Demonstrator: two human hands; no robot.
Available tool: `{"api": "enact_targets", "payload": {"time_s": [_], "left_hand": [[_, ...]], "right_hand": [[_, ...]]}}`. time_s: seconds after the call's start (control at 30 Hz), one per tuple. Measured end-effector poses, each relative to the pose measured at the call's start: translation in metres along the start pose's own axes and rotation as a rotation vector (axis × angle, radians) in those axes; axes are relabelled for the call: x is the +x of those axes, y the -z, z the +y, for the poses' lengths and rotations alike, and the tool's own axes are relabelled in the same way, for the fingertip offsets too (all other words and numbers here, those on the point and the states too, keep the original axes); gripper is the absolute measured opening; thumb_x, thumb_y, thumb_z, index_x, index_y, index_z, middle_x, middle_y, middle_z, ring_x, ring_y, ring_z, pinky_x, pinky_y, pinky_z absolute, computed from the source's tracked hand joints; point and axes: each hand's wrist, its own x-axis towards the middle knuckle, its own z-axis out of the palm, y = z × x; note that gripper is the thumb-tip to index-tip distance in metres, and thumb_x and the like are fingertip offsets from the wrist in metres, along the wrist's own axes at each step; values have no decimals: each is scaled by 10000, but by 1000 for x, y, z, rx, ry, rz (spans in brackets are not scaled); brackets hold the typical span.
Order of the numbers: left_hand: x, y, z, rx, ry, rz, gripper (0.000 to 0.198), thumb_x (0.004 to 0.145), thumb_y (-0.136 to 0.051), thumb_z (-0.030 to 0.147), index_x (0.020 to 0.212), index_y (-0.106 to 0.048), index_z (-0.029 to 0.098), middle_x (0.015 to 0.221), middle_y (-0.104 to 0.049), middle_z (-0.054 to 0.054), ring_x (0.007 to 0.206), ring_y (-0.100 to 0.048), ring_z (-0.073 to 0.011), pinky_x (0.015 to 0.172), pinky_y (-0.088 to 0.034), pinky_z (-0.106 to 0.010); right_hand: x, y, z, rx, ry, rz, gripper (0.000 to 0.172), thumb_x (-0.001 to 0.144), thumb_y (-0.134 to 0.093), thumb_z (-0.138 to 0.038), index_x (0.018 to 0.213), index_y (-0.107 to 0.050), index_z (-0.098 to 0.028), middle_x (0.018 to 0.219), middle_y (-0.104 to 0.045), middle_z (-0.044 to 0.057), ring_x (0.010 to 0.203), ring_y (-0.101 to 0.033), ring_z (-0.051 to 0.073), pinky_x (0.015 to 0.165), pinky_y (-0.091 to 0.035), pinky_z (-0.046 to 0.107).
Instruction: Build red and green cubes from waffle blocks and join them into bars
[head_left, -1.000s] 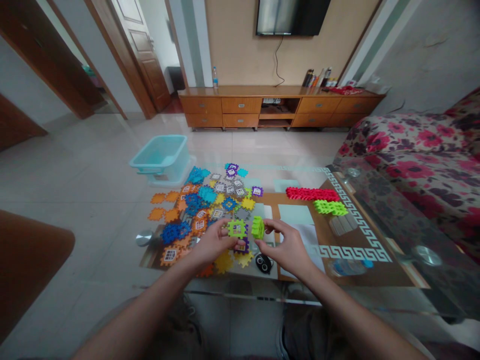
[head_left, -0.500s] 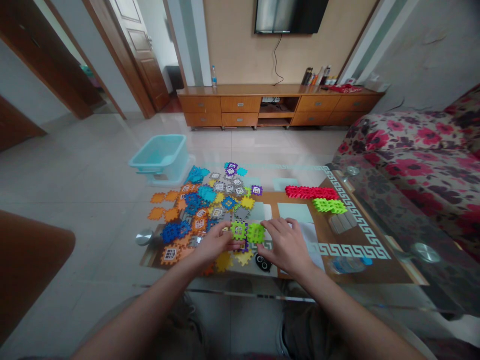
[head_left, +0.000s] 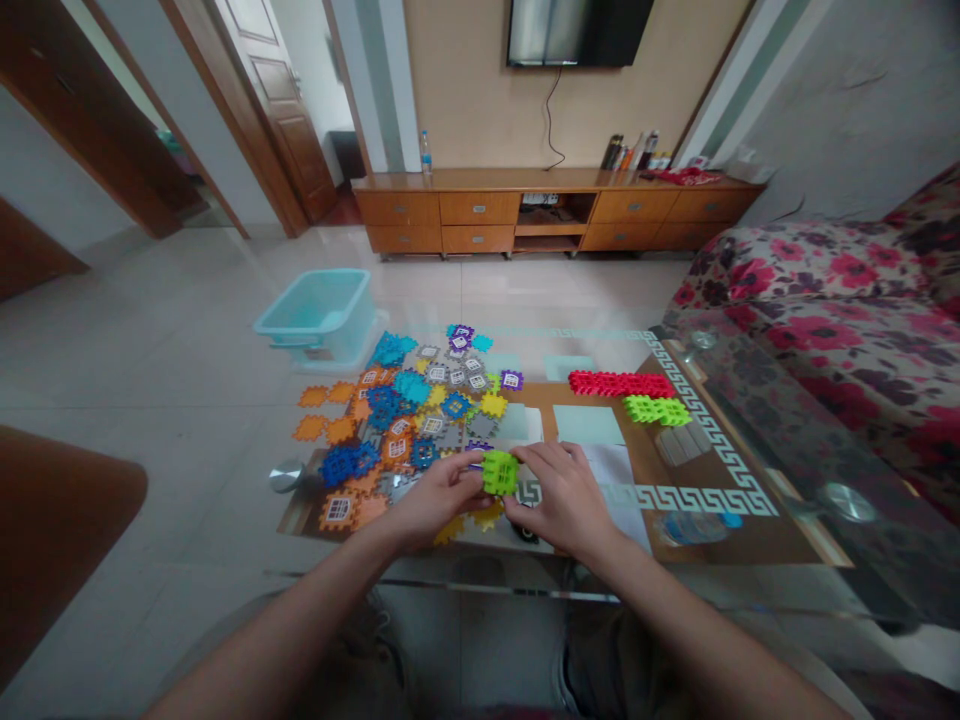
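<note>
Over the front of a glass table [head_left: 720, 550], my left hand [head_left: 442, 495] and my right hand [head_left: 562, 495] grip a lime-green block piece [head_left: 499, 472] from both sides. It looks like notched square tiles stacked or joined together. A spread of notched tiles in orange, blue, grey, yellow and purple lies left of and behind my hands, among them an orange tile [head_left: 339, 510] and a yellow tile [head_left: 493, 404]. Partly under my right hand sits a black object [head_left: 523, 527]. A red joined strip [head_left: 621, 384] and a lime-green joined strip [head_left: 657, 410] lie at the back right.
A light-blue tub [head_left: 319, 315] stands beyond the table's left back corner. A plastic bottle [head_left: 697, 528] is at the front right, and grey cards [head_left: 682, 445] lie behind it. The flowered sofa [head_left: 840, 290] stands at the right.
The two lime-green squares that showed side by side now appear as one overlapping block. My hands have come closer together around it.
</note>
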Motion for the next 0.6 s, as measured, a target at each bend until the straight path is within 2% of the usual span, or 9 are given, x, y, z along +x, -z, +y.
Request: {"api": "enact_targets", "payload": {"time_s": [0.1, 0.3, 0.47, 0.6], "left_hand": [[0, 0, 2, 7, -37, -50, 403, 819, -762, 334, 1197, -693, 209, 1195, -709, -113, 1044, -688, -226, 966, -520, -366], [-4, -4, 10, -44, -33, -52, 399, 817, -770, 348, 1179, -710, 189, 1184, -708, -127, 1000, -688, -223, 946, -509, -374], [-8, -6, 13, -96, -38, -2, 471, 732, -849, 327, 1151, -694, 177, 1130, -709, -127, 1012, -672, -226, 926, -505, -368], [-9, -3, 12, -105, -36, -11, 509, 701, -872, 329, 1149, -675, 190, 1090, -703, -105, 976, -672, -206, 895, -507, -349]], "right_hand": [[0, 0, 1, 35, -10, 22, 426, 741, -701, -263, 1157, -623, -208, 1102, -732, 100, 1023, -661, 299, 914, -414, 450], [2, 2, 1, 115, -16, 67, 438, 716, -711, -239, 1147, -634, -221, 1089, -739, 90, 1018, -670, 289, 914, -439, 434], [2, 2, 1, 168, 0, 95, 451, 711, -704, -237, 1156, -632, -222, 1093, -738, 89, 1014, -674, 292, 921, -453, 447], [1, 2, 2, 201, 20, 116, 465, 706, -690, -240, 1167, -625, -235, 1083, -733, 77, 1013, -669, 284, 924, -461, 446]]}}
